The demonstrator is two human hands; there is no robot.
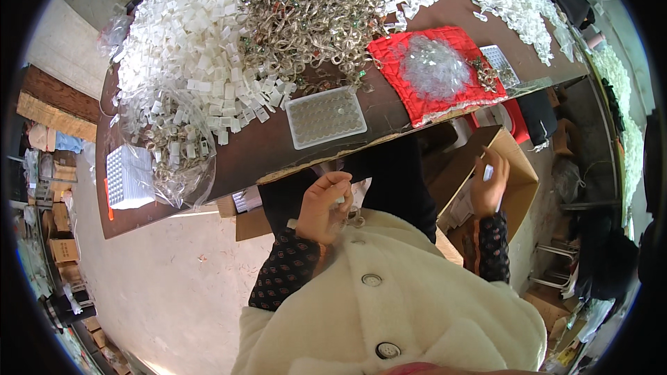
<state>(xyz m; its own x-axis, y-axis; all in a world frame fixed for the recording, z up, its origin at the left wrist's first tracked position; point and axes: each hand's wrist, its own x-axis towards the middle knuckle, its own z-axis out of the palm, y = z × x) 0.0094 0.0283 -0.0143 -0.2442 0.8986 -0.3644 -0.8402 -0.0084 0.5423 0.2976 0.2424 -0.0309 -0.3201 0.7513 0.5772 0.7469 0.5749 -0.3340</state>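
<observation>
My left hand (pixel 324 210) is closed in front of my chest, with a small white piece (pixel 340 200) showing between its curled fingers. Beside that hand hangs a small ring-shaped, greyish clear piece (pixel 356 219); whether the fingers hold it too I cannot tell. Over an open cardboard box (pixel 520 196) at the right, my right hand (pixel 485 191) has its fingers bent round a small white plastic piece (pixel 488 172). White pieces (pixel 460 210) lie inside the box. On the table edge ahead sits a clear tray (pixel 326 118) with rows of round cells.
Heaps of white plastic pieces (pixel 187 42) and greyish rings (pixel 313 14) cover the brown table (pixel 240 156). A red cloth (pixel 396 90) bears a pile of clear film bits (pixel 434 66). At left are a clear bag (pixel 184 167) and stacked white trays (pixel 130 177). A red stool (pixel 515 121) stands under the table.
</observation>
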